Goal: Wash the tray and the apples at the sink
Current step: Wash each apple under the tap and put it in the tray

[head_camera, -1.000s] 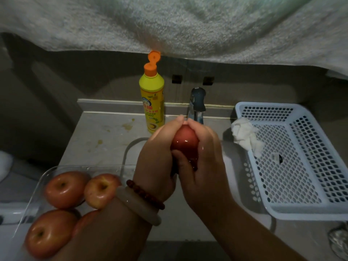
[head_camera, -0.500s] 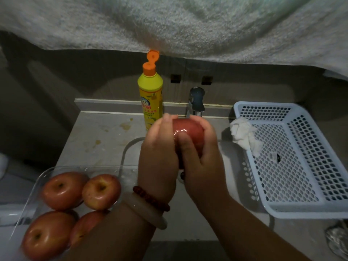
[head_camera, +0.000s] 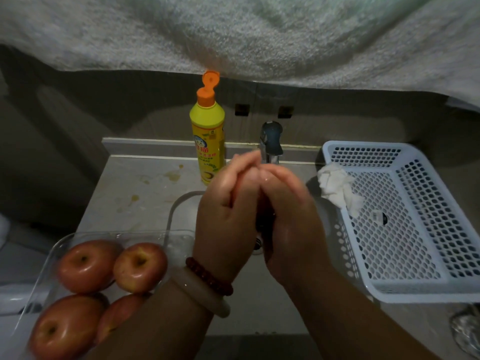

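- Your left hand (head_camera: 224,216) and right hand (head_camera: 288,219) are cupped together, hiding the apple (head_camera: 261,206) under the tap (head_camera: 271,141).
- Four apples (head_camera: 88,266) sit in the clear tray (head_camera: 62,245), left.
- One soap bottle (head_camera: 207,141), one white basket (head_camera: 405,219).

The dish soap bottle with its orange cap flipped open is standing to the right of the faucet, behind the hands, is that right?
Not quite. The head view shows the dish soap bottle standing to the left of the faucet, not the right. The rest holds: its orange cap is flipped open, and it stands behind the hands.
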`<action>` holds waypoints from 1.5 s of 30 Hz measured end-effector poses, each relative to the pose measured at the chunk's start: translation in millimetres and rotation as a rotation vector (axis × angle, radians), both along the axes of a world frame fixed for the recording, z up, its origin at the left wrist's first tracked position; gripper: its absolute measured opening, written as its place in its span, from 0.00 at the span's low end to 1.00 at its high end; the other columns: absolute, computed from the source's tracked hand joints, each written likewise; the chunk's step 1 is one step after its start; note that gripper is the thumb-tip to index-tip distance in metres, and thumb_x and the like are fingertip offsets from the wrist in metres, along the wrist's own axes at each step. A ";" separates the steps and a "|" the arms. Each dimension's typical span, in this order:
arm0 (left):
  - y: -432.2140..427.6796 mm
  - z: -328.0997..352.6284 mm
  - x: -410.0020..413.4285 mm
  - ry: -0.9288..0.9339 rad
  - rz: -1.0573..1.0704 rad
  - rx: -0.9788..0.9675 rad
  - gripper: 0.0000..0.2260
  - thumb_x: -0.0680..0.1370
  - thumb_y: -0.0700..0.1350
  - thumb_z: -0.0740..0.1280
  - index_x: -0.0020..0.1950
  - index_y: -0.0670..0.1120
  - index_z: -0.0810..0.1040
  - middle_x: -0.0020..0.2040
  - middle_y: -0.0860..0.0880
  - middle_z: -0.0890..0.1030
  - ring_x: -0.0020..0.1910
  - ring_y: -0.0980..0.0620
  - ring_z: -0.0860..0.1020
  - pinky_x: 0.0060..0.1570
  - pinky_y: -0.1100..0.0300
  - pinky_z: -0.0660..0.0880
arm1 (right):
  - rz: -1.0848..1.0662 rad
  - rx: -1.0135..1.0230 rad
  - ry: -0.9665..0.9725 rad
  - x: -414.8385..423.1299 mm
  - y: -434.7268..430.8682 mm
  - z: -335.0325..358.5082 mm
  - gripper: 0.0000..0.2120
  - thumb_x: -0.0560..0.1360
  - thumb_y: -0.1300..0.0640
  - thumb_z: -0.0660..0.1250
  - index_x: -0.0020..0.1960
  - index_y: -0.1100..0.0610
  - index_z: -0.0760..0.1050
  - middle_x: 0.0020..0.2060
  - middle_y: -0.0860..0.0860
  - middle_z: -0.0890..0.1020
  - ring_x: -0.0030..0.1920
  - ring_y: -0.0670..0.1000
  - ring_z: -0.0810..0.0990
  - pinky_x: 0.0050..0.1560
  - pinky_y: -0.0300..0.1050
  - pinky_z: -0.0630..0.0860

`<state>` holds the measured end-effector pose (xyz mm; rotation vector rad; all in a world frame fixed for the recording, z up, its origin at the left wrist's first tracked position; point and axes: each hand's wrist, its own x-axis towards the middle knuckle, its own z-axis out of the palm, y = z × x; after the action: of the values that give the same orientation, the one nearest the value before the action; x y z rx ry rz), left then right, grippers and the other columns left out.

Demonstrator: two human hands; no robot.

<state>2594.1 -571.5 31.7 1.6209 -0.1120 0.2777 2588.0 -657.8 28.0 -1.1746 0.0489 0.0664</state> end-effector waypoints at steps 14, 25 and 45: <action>-0.8 -12.8 -10.7 -0.186 0.083 0.319 0.14 0.78 0.56 0.58 0.63 0.56 0.69 0.57 0.54 0.77 0.54 0.62 0.76 0.50 0.69 0.75 | -0.006 0.131 0.300 1.5 -3.3 5.9 0.16 0.71 0.43 0.70 0.55 0.49 0.79 0.49 0.53 0.85 0.51 0.55 0.84 0.53 0.60 0.80; 2.3 1.3 -8.6 0.177 -0.058 -0.169 0.10 0.76 0.53 0.67 0.55 0.52 0.77 0.48 0.56 0.80 0.46 0.54 0.81 0.40 0.69 0.76 | -0.256 -0.625 -0.306 -12.2 14.7 -6.7 0.16 0.81 0.46 0.51 0.64 0.47 0.71 0.58 0.50 0.76 0.57 0.41 0.76 0.54 0.40 0.78; 2.9 -8.6 -17.6 -0.224 0.213 0.185 0.09 0.79 0.46 0.60 0.55 0.51 0.78 0.51 0.59 0.80 0.53 0.66 0.77 0.53 0.67 0.74 | -0.100 -0.218 -0.069 -11.6 10.0 -7.2 0.18 0.75 0.41 0.63 0.61 0.48 0.77 0.56 0.48 0.81 0.57 0.46 0.80 0.51 0.40 0.79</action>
<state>2576.5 -568.6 23.1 1.7833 -0.1388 0.6291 2576.3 -647.7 20.8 -1.3895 0.0549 -0.0696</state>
